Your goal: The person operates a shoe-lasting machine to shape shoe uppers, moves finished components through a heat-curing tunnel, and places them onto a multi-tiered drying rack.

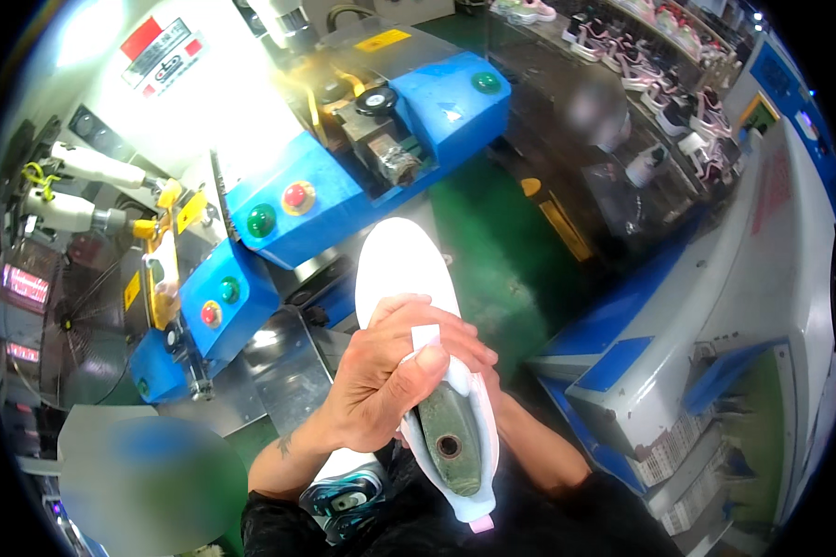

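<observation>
A white shoe (pixel 402 255) is held in front of my body, its toe pointing away from me. A green shoe last (pixel 455 446) with a round hole sits inside its opening, and a pink tab shows at the heel. My left hand (pixel 381 376) is closed around the shoe's middle, thumb lying by the white pull tab (pixel 425 336) of the tongue. From the other side my right hand (pixel 478 348) also grips the shoe; much of it is hidden behind the shoe and the left hand.
Ahead and left stands a machine with blue housings (pixel 297 200), green and red buttons, and a second similar station (pixel 228 292). A grey-white machine (pixel 715 306) is at the right. Several shoes (pixel 641 74) line a rack at the far right. A fan (pixel 70 320) stands at the left.
</observation>
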Tool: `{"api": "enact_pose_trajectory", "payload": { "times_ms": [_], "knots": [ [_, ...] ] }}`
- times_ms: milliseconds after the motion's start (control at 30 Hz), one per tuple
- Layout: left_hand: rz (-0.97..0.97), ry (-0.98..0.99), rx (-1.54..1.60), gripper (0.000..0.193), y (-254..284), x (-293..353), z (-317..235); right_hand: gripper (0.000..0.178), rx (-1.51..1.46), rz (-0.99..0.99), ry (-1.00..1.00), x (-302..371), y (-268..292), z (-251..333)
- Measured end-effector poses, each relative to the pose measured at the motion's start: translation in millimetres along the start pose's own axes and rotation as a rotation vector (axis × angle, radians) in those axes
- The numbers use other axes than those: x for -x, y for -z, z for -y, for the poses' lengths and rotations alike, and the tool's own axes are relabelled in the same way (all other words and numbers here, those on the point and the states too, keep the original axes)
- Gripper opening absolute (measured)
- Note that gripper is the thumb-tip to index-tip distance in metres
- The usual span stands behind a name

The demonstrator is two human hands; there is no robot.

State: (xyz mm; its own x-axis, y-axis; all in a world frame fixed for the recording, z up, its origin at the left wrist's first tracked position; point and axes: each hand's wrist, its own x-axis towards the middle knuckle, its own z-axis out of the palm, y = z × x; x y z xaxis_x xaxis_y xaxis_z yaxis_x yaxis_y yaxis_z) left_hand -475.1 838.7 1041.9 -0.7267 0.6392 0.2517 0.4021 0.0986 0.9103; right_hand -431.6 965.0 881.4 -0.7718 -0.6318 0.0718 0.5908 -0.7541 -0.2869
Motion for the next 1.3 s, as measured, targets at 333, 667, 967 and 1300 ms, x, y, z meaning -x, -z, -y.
{"api": "enact_pose_trajectory", "payload": {
  "times_ms": [333, 667, 967, 1300],
  "knots": [
    [0.157, -0.173, 0.061, 0.029, 31.4, -0.5, 26.0, 0.086, 0.099, -0.060, 0.165, -26.5, -0.8, -14.7],
    [-0.089, -0.194, -0.041, 0.042, 39.4, -0.2, 42.6, 0.069, 0.181, -0.187, 0.057, -36.1, 5.3, -4.0],
    [-0.926, 0.559, 0.744, 0.047, -2.7, 60.8, 107.5, 0.099, 1.468, -0.094, 0.109, 17.8, -82.5, 34.9],
    [-0.734, 0.610, 0.702, 0.049, -3.4, 54.9, 139.0, 0.077, 1.597, -0.485, -0.002, -12.3, -61.3, -1.1]
  ]
}}
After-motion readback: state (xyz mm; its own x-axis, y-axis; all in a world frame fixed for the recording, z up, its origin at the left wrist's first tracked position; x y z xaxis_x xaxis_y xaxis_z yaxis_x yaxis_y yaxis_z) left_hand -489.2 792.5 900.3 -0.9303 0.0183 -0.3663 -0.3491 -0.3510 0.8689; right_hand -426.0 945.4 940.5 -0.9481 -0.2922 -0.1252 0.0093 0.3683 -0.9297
